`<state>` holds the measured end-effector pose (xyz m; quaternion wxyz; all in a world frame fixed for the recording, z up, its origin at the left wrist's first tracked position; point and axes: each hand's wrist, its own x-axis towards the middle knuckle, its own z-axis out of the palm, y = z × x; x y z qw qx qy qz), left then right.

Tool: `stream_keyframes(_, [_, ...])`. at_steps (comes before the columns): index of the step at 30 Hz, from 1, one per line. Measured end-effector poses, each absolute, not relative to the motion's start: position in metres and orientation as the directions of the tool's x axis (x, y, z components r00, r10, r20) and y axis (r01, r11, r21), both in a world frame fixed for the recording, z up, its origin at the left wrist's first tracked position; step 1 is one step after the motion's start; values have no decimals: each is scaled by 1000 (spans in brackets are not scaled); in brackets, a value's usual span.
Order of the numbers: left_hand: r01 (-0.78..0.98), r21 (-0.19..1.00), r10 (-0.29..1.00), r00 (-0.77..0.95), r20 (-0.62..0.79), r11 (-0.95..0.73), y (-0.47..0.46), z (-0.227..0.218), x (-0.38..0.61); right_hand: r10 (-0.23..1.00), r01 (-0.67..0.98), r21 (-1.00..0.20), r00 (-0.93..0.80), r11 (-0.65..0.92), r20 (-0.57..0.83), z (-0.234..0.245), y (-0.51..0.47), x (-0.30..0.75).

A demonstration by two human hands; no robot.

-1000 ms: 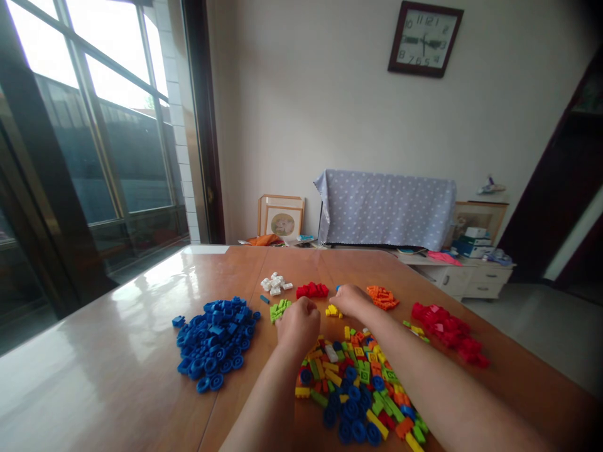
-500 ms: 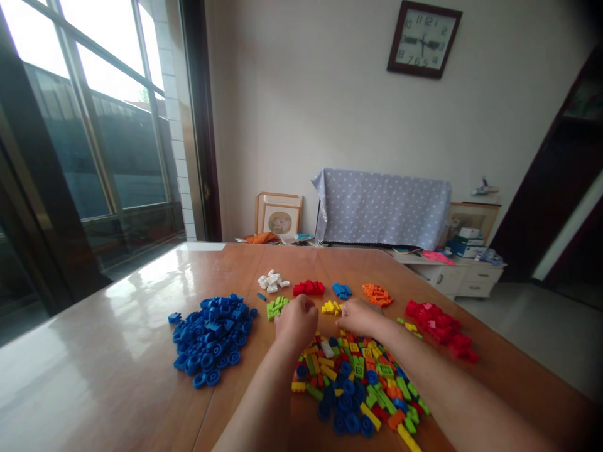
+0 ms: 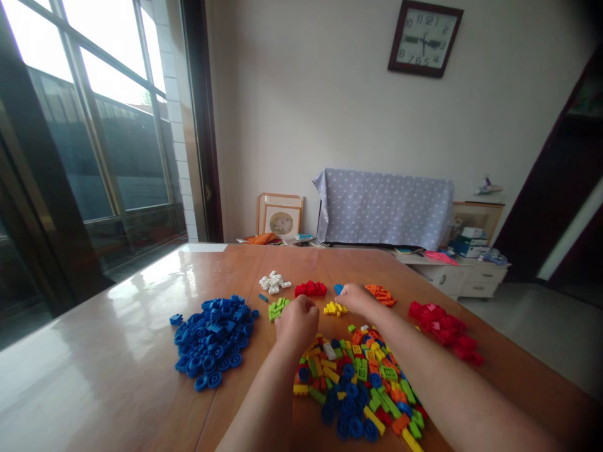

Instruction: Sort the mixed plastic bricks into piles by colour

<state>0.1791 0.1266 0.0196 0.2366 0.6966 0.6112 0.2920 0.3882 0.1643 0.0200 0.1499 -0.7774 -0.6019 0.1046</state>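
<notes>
My left hand (image 3: 298,321) is closed, fingers curled in, just right of the small lime-green brick pile (image 3: 277,309). Whatever it may hold is hidden. My right hand (image 3: 357,297) reaches farther out, fingers pressed together and pointing down beside the light-blue bricks (image 3: 338,289), which it partly covers. Just in front of that hand lie the small yellow bricks (image 3: 333,308). Anything between the right fingertips is too small to make out. Nearer to me, between my forearms, spreads a mixed heap of coloured bricks and blue wheels (image 3: 348,383).
A large pile of blue pieces (image 3: 214,336) lies to the left on the wooden table (image 3: 127,364). White bricks (image 3: 273,282), red bricks (image 3: 311,288) and orange bricks (image 3: 382,295) sit in small groups farther back. Translucent red pieces (image 3: 445,329) lie at the right.
My right hand has moved up and away from me, from beside the yellow bricks to the light-blue ones. The left hand stays almost in place.
</notes>
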Motion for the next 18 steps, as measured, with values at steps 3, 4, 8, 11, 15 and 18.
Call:
stream_keyframes(3, [706,690,987,95,130,-159,128,17,180,970,894,-400,240,-202,47,15,164,392])
stream_keyframes(4, [703,692,986,101,134,-166,128,17,180,970,890,-414,236,-190,62,15,162,395])
stream_keyframes(8, [697,691,982,123,146,-190,128,17,180,966,877,-453,233,-158,114,17,143,420])
stream_keyframes(11, [697,685,977,151,151,-214,127,18,181,963,874,-458,241,-161,123,23,122,445])
stream_keyframes(15, [705,661,966,207,157,-258,125,18,184,958,876,-445,261,-183,120,27,95,472])
stream_keyframes(18, [718,616,945,278,173,-324,120,17,187,954,879,-431,276,-202,115,25,82,480])
